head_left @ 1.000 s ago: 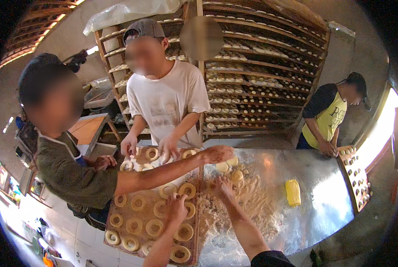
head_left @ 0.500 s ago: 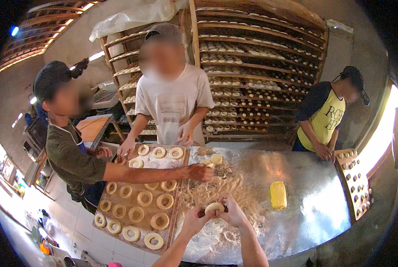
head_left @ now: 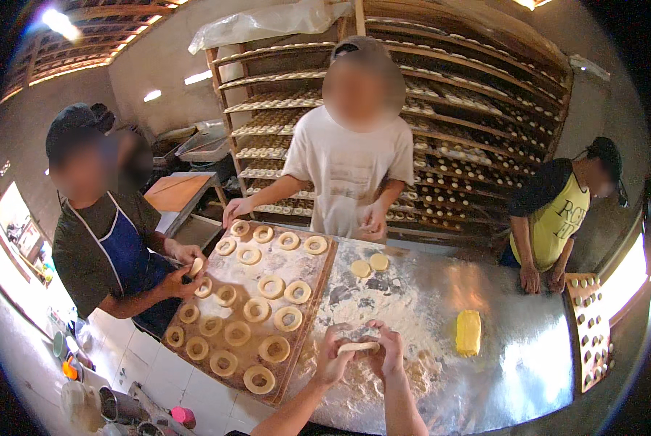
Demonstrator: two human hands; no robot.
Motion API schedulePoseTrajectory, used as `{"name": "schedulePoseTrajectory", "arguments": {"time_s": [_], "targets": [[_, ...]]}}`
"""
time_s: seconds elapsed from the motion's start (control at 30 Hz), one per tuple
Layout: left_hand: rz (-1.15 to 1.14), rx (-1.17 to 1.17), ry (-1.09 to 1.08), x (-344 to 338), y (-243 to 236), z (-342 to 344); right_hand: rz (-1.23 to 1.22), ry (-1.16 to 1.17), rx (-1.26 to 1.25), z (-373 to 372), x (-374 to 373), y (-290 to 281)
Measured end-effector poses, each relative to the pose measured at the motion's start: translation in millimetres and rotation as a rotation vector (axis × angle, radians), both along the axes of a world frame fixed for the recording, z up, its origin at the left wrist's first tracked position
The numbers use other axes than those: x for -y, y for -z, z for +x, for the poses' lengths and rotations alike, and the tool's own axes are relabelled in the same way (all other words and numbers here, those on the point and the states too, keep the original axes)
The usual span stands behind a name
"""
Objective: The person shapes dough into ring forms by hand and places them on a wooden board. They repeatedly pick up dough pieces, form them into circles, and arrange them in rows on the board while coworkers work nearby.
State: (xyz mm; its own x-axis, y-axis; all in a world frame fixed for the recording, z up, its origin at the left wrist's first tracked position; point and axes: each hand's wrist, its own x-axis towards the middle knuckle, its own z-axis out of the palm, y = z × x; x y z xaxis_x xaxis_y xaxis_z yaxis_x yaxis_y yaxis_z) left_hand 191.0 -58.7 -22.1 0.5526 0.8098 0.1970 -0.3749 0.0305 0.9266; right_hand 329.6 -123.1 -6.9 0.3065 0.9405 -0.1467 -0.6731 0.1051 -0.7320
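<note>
Above the floured metal table, a pale dough ring [head_left: 358, 347] is held nearly edge-on, its hole mostly hidden. My left hand [head_left: 332, 354] grips its left end, and my right hand [head_left: 390, 352] has the right end, with fingers curled round it. Loose flour [head_left: 412, 341] covers the tabletop beneath and around my hands. Farther off lie two flat dough discs [head_left: 369, 266]. Left of my hands, a wooden board [head_left: 301, 356] carries many dough rings, one of them a near ring [head_left: 259, 379] by its front corner.
To the right, a yellow block [head_left: 468, 333] rests on the metal table [head_left: 514, 349]. A co-worker at left [head_left: 133, 247] handles a dough piece; another person [head_left: 351, 160] stands across the table. A third person [head_left: 558, 211] works beside a smaller board [head_left: 580, 327]. Loaded racks [head_left: 478, 131] stand behind.
The dough ring in my hands has tipped from a rounded view to nearly edge-on. The left co-worker's arm has drawn back from over the board. My view has shifted, moving the scene right.
</note>
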Motion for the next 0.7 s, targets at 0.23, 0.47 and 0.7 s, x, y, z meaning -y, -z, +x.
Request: {"name": "schedulePoseTrajectory", "arguments": {"time_s": [0.23,0.47,0.7], "targets": [[0.685,-0.665,-0.314,-28.4,-8.4,-20.3,0.110,0.032,0.265,-47.4,-33.1,4.9],[0.448,-0.474,-0.265,-73.3,-18.1,-58.0,0.519,-0.169,-0.043,-68.6,-82.0,12.6],[0.535,-0.612,-0.260,-143.4,-13.0,-81.8,0.038,0.060,0.229,-104.8,-141.4,4.0]]}}
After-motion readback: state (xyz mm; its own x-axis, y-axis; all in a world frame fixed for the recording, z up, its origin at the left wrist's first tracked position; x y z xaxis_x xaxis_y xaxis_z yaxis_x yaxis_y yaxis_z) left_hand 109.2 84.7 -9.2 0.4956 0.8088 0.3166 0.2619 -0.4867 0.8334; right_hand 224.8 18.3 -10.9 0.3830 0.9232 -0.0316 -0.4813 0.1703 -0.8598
